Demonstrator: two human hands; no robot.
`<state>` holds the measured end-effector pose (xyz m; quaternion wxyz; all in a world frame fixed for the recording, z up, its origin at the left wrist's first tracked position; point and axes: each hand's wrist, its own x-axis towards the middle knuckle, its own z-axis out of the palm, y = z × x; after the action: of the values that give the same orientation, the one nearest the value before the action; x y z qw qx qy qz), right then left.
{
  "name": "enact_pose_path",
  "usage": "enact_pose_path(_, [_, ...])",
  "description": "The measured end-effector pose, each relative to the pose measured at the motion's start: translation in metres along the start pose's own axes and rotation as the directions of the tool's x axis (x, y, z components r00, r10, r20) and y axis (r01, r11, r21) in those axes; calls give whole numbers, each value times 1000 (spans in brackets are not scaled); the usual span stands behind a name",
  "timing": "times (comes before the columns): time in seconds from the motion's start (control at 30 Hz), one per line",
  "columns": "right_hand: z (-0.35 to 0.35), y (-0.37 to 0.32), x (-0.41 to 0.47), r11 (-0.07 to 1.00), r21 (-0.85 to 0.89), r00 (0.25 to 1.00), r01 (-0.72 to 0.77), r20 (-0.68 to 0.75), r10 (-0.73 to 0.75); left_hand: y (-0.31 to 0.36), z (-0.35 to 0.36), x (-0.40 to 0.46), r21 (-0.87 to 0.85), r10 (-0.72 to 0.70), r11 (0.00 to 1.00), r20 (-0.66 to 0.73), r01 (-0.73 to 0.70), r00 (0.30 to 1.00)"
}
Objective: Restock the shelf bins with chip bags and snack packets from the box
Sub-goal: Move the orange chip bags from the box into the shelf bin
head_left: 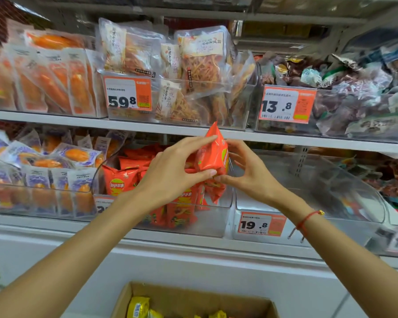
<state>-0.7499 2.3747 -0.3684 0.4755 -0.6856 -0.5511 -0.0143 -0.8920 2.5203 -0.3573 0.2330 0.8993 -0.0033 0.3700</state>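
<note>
Together, the left hand (170,173) and right hand (251,173) are pinching an orange chip bag (213,154), holding it upright over the clear bin (216,221) of matching bags; below, a cardboard box (193,297) is holding yellow packets (138,307).

head camera, close, faces shelf bins (216,203), tilted slightly down.

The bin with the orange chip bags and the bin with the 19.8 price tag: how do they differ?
The chip bin holds many orange bags; the 19.8 bin looks nearly bare. The chip bin sits left, the 19.8 bin right. Both hands work over the chip bin, not the 19.8 bin. Both are clear plastic, on one shelf.
</note>
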Motion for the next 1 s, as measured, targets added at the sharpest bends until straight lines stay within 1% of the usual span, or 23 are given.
enact_pose_path(0.03, [1,3,1,1000,-13,1000,3,-10,-3,-3,3,2,32,8,999,-3,-8,1000])
enact_pose_path(0.13, [1,11,3,996,-85,999,11,-49,-15,-5,12,8,201,52,978,-19,-47,998])
enact_pose_path(0.2, [0,15,0,993,-117,997,16,-73,-25,-4,18,9,204,104,974,-33,-95,994])
enact_pose_path(0.27, [0,20,-8,988,-151,993,16,-109,-32,-12,21,8,193,116,974,5,-115,993])
enact_pose_path(0.3, [-1,23,-13,986,-167,990,16,-134,-38,-20,20,7,232,93,967,47,-101,995])
enact_pose_path(0.33, [-2,25,-17,984,-176,987,16,-154,-44,-32,20,7,313,48,946,104,-78,993])
enact_pose_path(0.4, [-2,27,-20,977,-211,985,36,-156,-70,-54,19,5,530,-77,846,214,-50,974])
enact_pose_path(0.43, [-2,26,-20,966,-252,986,50,-143,-88,-63,20,4,601,-113,796,256,-66,960])
enact_pose_path(0.47, [-2,26,-18,949,-309,986,63,-130,-108,-69,21,4,627,-119,773,288,-93,950])
enact_pose_path(0.53, [-3,25,-14,893,-446,986,67,-110,-129,-75,18,4,608,-113,785,331,-120,937])
enact_pose_path(0.6, [-7,20,-11,847,-529,990,48,-89,-111,-79,9,6,557,-116,821,383,-128,916])
enact_pose_path(0.7, [-16,11,-10,842,-539,999,-4,-40,-21,-85,-3,9,509,-136,851,450,-129,883])
enact_pose_path(0.8, [-17,5,-10,812,-581,999,-50,-23,44,-87,-3,9,483,-143,867,477,-123,867])
enact_pose_path(0.83, [-16,5,-12,798,-601,999,-43,-39,24,-87,-2,8,461,-126,880,465,-118,876])
enact_pose_path(0.9, [-10,1,-22,781,-625,991,-6,-110,-80,-84,2,8,409,-90,909,379,-79,921])
enact_pose_path(0.97, [-7,-3,-31,806,-592,968,1,-203,-150,-78,8,13,386,-106,923,272,-7,956])
enact_pose_path(1.0, [-5,-3,-33,820,-573,959,-11,-239,-154,-75,13,19,391,-120,920,257,11,959])
